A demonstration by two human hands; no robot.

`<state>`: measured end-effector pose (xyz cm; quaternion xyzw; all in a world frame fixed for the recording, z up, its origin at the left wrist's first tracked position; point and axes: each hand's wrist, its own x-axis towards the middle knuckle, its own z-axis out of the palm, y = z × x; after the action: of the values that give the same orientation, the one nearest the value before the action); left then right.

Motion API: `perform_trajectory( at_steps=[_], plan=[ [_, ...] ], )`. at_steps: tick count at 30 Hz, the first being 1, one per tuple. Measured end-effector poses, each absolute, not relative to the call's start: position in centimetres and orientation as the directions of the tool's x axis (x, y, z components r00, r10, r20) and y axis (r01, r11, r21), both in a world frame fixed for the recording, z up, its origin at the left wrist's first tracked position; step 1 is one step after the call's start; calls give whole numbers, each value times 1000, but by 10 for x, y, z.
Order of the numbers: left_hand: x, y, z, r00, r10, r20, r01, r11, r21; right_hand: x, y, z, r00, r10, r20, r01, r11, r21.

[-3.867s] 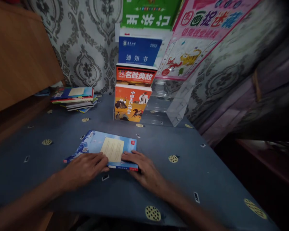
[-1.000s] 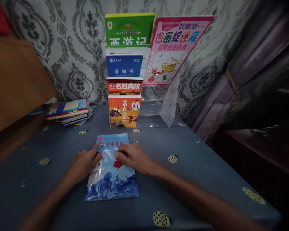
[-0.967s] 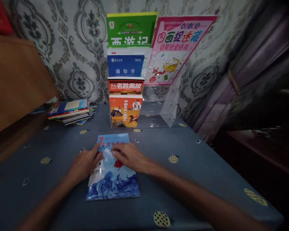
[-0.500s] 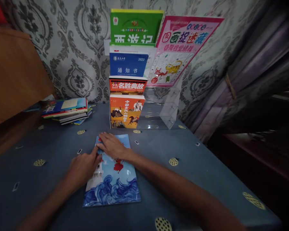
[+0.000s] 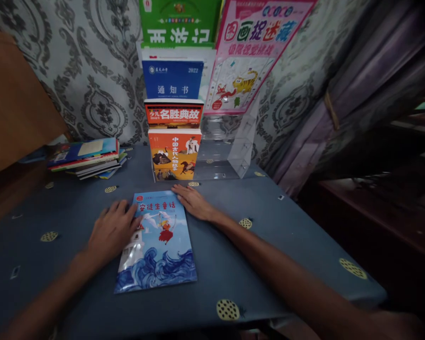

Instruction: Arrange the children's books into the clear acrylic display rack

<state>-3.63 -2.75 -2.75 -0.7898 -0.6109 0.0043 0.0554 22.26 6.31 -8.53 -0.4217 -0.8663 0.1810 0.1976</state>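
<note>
A blue storybook [image 5: 163, 255] lies flat and closed on the table, its cover showing waves, a figure in red and Chinese lettering. My left hand [image 5: 114, 226] rests at the book's left edge, fingers stretched out and the fingertips over the cover's edge. At the upper right corner of the book, my right hand [image 5: 193, 200] lies flat with its fingers extended, the fingertips at that corner. Neither hand grips the book.
Behind the book stands a clear acrylic rack [image 5: 242, 151] holding an orange book [image 5: 175, 156], a blue booklet [image 5: 173, 80], a green book [image 5: 180, 14] and a pink book [image 5: 255, 52]. A stack of books [image 5: 88, 156] sits at the left on the patterned tablecloth [image 5: 269, 264].
My right hand has slid off the middle of the cover to its upper right corner, uncovering the title. My left hand has drawn back toward the left edge. The camera view has shifted slightly.
</note>
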Motion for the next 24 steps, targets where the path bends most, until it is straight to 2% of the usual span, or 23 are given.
perform_trajectory(
  at_steps=[3, 8, 16, 21, 24],
  plan=[
    [-44, -5, -44, 350, 929, 122, 936, -352, 1, 225, 67, -85, -553, 811, 191, 640, 561, -525],
    [-27, 32, -61, 525, 846, 94, 831, -533, 160, 224, 71, -83, -549, 810, 208, 594, 553, -584],
    [24, 5, -54, 768, 633, 98, 609, -769, 195, 226, 76, -90, -568, 785, 247, 553, 586, -592],
    [21, -41, -48, 869, 495, 9, 470, -830, 302, 225, 76, -92, -571, 779, 257, 580, 605, -545],
    [21, -61, -41, 889, 449, -86, 449, -821, 353, 224, 75, -91, -568, 782, 257, 588, 604, -538]
  ],
)
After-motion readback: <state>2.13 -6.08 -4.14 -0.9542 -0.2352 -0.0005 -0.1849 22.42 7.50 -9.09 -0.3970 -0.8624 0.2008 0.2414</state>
